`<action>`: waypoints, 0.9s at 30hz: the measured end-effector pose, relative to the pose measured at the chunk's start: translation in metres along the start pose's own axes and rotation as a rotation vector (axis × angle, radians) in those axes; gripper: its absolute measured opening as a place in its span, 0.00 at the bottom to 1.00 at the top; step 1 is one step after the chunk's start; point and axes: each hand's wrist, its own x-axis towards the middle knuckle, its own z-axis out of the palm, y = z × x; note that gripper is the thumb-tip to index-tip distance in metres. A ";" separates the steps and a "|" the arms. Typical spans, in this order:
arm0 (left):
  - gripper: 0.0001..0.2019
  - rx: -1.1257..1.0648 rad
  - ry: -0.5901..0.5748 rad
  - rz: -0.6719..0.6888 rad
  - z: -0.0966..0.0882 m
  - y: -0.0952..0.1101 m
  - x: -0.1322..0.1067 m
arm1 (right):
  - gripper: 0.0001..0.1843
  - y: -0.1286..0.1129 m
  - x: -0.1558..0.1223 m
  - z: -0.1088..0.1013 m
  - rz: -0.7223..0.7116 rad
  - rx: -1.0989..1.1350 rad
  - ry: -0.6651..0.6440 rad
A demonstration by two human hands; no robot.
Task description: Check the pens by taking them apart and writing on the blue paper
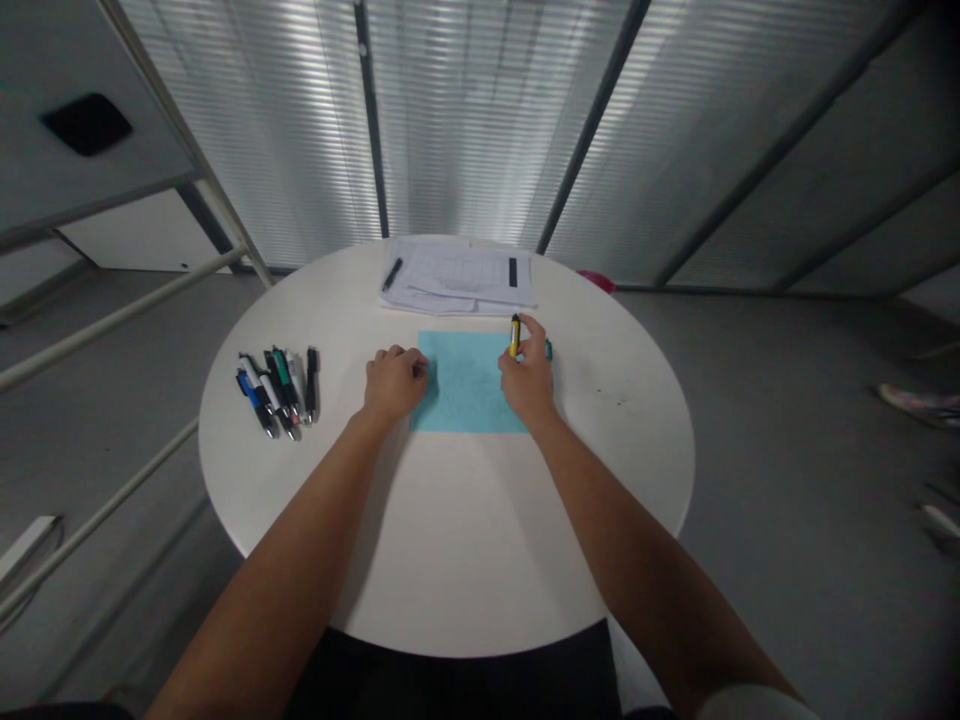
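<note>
A light blue sheet of paper [472, 395] lies flat on the round white table [465, 520]. My right hand [531, 380] is over the sheet's right side, its thumb and fingers closed on a yellow pen [514, 338] with a dark tip pointing up and away. Something small and teal [548, 349] shows just beyond the right fingers; I cannot tell if it is held. My left hand [394, 382] rests at the sheet's left edge with its fingers curled in. A small dark spot shows by those fingertips, too unclear to name.
Several pens [277, 390] lie in a loose pile on the table's left. Behind the blue sheet is a stack of white papers [457, 275] with a black pen [392, 274] on it. Metal rails [127, 315] stand at the left. Window blinds [465, 120] are beyond the table.
</note>
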 end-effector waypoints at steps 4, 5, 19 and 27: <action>0.14 0.003 0.019 0.012 0.002 -0.002 0.000 | 0.35 -0.004 -0.002 -0.005 0.051 0.087 0.025; 0.14 0.002 0.018 0.012 0.002 -0.002 0.000 | 0.34 -0.005 -0.003 -0.005 0.056 0.102 0.018; 0.14 -0.003 0.017 0.009 0.003 -0.002 0.000 | 0.26 0.000 -0.004 0.002 0.085 0.239 -0.060; 0.14 -0.006 0.031 0.011 0.004 -0.003 0.000 | 0.30 0.003 0.002 -0.002 0.035 -0.008 -0.024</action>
